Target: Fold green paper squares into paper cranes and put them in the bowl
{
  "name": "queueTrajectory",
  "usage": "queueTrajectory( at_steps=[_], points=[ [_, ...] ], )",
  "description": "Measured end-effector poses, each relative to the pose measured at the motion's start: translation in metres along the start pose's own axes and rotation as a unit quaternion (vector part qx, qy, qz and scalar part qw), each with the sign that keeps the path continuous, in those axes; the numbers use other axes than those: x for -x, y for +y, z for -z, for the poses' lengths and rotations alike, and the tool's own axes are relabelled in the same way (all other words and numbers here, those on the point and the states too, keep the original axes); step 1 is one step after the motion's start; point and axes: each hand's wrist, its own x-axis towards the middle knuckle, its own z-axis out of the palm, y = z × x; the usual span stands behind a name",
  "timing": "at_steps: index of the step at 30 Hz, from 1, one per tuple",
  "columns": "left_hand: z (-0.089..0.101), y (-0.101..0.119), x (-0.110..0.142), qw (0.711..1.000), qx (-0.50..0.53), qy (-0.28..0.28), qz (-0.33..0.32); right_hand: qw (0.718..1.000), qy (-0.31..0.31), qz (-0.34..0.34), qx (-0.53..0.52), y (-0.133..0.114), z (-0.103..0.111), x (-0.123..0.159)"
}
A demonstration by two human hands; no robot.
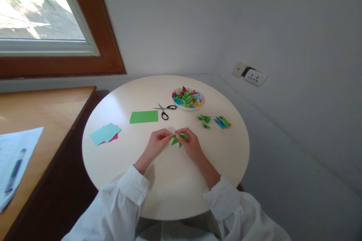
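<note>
Right hand [191, 144] around green paper [175, 141] (tips nearward)

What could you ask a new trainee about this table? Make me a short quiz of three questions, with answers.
1. How do the scissors near the green sheet lie?
A) Blades shut
B) Blades apart
C) Inside the bowl

2. True or false: everything in the white bowl is the same colour.

3. Fill in the colour: the left hand and the right hand both hold a folded paper that is ____.

Key: 1. B; 2. False, several colours show; 3. green
</note>
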Motion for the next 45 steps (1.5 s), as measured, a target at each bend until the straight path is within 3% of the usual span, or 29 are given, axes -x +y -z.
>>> queueTrajectory(
  at_steps=[4, 15, 22, 36, 45],
  points=[
    [-0.001, 0.0, 0.0, 1.0, -0.006, -0.009, -0.006, 1.0, -0.021, -0.009, 0.019, 0.0, 0.0, 0.001],
    [-0.001, -0.01, -0.002, 1.0, 0.003, -0.009, -0.002, 0.999, 0.004, -0.02, 0.051, 0.003, 0.001, 0.0],
    [-0.001, -0.005, -0.001, 1.0, 0.009, -0.007, 0.007, 0.998, -0.013, -0.028, 0.048, 0.001, 0.0, -0.001],
    [0.001, -0.005, -0.001, 0.994, 0.066, -0.038, 0.08, 0.996, 0.019, 0.01, 0.083, 0.007, 0.002, -0.002],
    [0.003, -0.007, -0.001, 0.991, 0.074, -0.035, 0.109, 0.996, 0.017, -0.006, 0.083, 0.004, 0.001, -0.001]
  ],
)
